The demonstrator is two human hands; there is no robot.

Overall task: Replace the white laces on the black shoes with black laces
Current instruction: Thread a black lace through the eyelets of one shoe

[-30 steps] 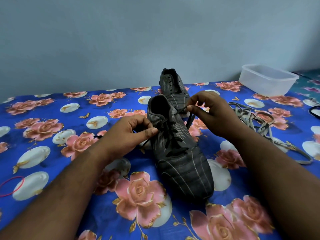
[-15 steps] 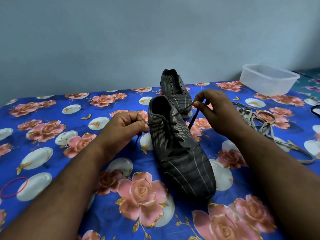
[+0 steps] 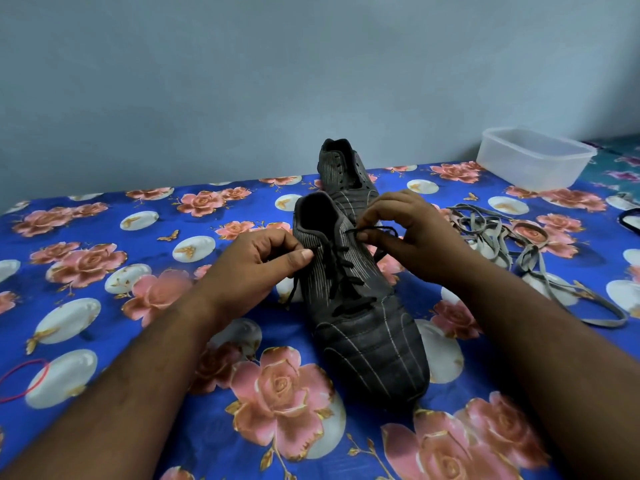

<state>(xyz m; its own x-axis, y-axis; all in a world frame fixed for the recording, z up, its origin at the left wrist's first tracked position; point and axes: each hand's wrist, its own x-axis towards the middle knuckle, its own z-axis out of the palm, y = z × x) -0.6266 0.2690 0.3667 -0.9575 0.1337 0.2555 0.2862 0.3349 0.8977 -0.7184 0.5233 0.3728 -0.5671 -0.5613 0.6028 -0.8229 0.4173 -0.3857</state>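
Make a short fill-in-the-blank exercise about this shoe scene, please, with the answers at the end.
1. The near shoe is threaded with a ____ lace.
2. The removed pale laces lie to the ____ of the shoes.
3. The far shoe has ____ lace in its eyelets.
4. Both hands, left hand and right hand, pinch the lace's ____.

Answers: black; right; no; ends

The black striped shoe [image 3: 363, 327] looks matt, leather-like; the blue floral cloth [image 3: 131, 341] has a slight sheen; the clear rectangular box [image 3: 533, 161] is translucent plastic.

White laces [image 3: 519, 251] heaped right of shoe [image 3: 360, 306]
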